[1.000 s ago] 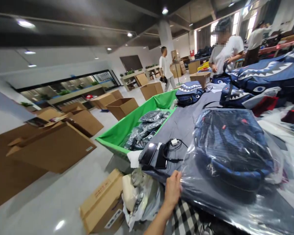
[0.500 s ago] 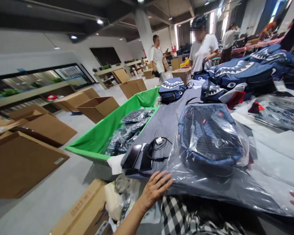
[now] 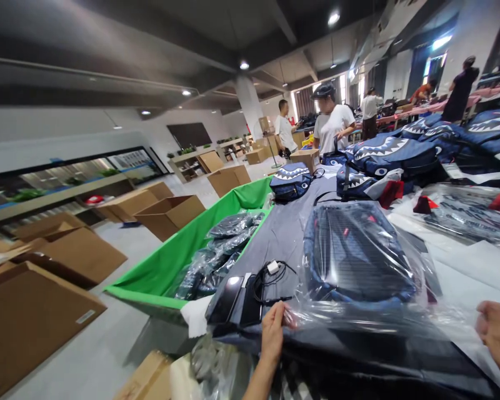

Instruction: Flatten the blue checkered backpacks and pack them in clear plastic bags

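Note:
A blue backpack (image 3: 360, 255) lies on the grey-covered table inside a clear plastic bag (image 3: 358, 319). The loose end of this bag is stretched along the table's near edge. My left hand (image 3: 273, 330) is closed on the bag's left corner, thumb and fingers pinching the film. At the right edge of view, my right hand (image 3: 498, 330) has its fingers curled at the other end of the film. Just beyond my left hand are two dark phones (image 3: 227, 300) and a coiled black cable (image 3: 260, 283) with a white charger (image 3: 273, 267).
A green fabric bin (image 3: 150, 283) holding several bagged items stands left of the table. Open cardboard boxes (image 3: 37, 300) cover the floor there. Shark-face backpacks (image 3: 394, 155) pile up at the far right. A person in white (image 3: 333, 128) stands behind the table.
My left hand has gone from lying spread on the bag to pinching its edge. My right hand has come further into view and curled. The film is now lifted and stretched; the view has tilted up.

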### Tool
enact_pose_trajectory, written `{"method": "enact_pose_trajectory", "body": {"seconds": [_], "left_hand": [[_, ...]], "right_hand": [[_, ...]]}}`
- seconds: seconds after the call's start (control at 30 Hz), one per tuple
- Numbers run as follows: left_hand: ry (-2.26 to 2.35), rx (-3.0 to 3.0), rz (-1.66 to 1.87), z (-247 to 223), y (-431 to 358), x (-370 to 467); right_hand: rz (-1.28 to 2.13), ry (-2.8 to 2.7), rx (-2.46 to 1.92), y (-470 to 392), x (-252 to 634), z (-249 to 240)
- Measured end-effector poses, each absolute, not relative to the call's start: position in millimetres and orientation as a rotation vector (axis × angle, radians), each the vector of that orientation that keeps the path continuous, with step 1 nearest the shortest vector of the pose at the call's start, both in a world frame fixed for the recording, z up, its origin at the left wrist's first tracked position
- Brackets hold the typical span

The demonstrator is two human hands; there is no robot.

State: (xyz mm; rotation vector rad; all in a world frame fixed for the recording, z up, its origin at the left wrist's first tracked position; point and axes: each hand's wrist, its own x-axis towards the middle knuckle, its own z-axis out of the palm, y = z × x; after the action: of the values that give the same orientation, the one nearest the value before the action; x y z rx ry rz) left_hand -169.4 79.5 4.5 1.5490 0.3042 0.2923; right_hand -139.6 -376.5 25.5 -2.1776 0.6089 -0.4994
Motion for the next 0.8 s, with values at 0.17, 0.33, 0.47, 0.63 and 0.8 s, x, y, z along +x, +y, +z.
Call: {"method": "enact_pose_trajectory", "body": {"seconds": [0.17, 0.33, 0.47, 0.63, 0.8], "left_hand": [[0.399, 1.671, 0.437, 11.6, 68.2, -149.3], [-0.179, 2.332, 0.881, 49.8, 17.2, -157.9], [-0.565, 2.613, 0.627, 71.3, -33.8, -150.0], [-0.466, 2.590, 0.417, 74.7, -45.9, -133.7], [-0.505, 2.445, 0.199, 79.7, -35.4, -130.5]], "right_hand": [[-0.362, 0.642, -2.048, -367.5, -135.9, 41.1], [-0.332, 0.628, -1.932, -363.2, -140.5, 47.8], [-0.373, 0.661, -1.935, -359.2, -142.6, 54.2], [-0.373, 0.643, -1.807, -358.0, -143.5, 53.6], [-0.395, 0.587, -1.719, -358.6, -145.9, 50.1]]}}
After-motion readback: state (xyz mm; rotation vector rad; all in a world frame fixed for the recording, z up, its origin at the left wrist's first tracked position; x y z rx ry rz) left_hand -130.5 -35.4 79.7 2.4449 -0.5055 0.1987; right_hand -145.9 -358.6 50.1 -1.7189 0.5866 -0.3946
